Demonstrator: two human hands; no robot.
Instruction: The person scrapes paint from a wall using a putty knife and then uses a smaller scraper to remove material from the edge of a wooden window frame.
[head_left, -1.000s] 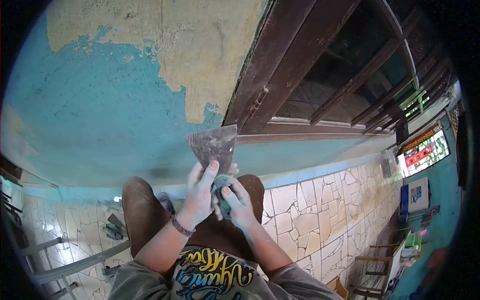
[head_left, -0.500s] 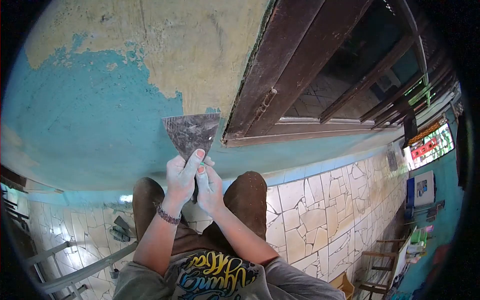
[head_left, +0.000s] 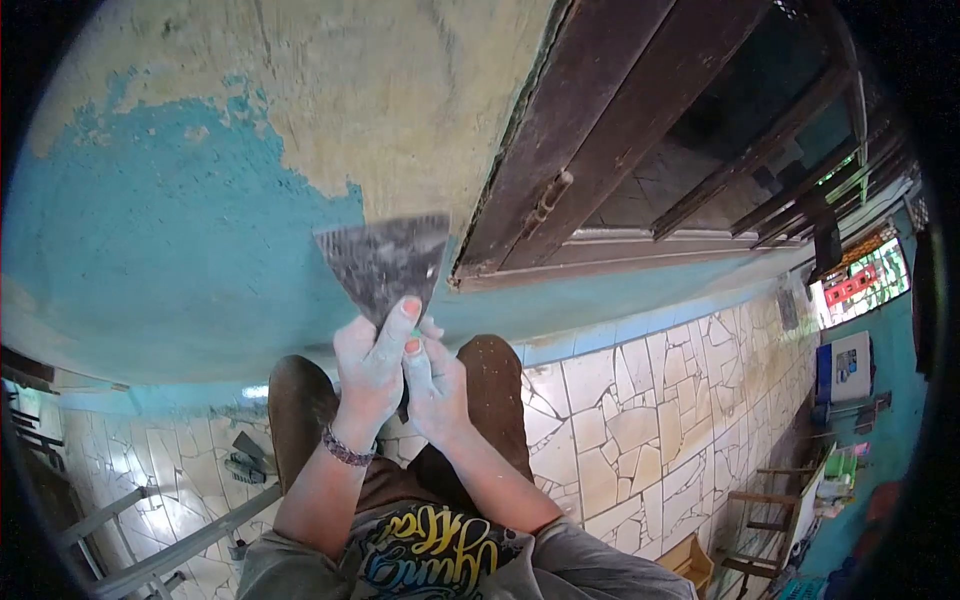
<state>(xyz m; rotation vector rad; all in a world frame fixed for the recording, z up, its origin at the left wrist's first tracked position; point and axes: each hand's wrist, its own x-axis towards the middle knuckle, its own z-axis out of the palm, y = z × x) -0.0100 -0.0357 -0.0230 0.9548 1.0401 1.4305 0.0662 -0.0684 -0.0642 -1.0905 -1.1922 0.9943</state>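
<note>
A wide scraper (head_left: 385, 262) with a dusty grey blade points up at the wall, its broad edge by the border between bare beige plaster (head_left: 400, 110) and blue paint (head_left: 190, 230). My left hand (head_left: 372, 365), with a bracelet at the wrist, is closed on it, thumb along the base of the blade. My right hand (head_left: 437, 385) is closed round the handle just beside it. White dust covers both hands. Most of the handle is hidden by the fingers. Whether the blade's edge touches the wall cannot be made out.
A dark wooden window frame (head_left: 600, 130) with a bolt stands right of the scraper. Metal rails (head_left: 190, 540) are at the lower left, near slippers (head_left: 245, 467) on the tiled floor (head_left: 610, 430). A wooden chair (head_left: 755, 525) and a white-and-blue box (head_left: 850, 367) are at the right.
The scraper and both hands look slightly larger and nearer, with the blade's edge a little higher in view. The hands have shifted slightly right, and the view has moved a little.
</note>
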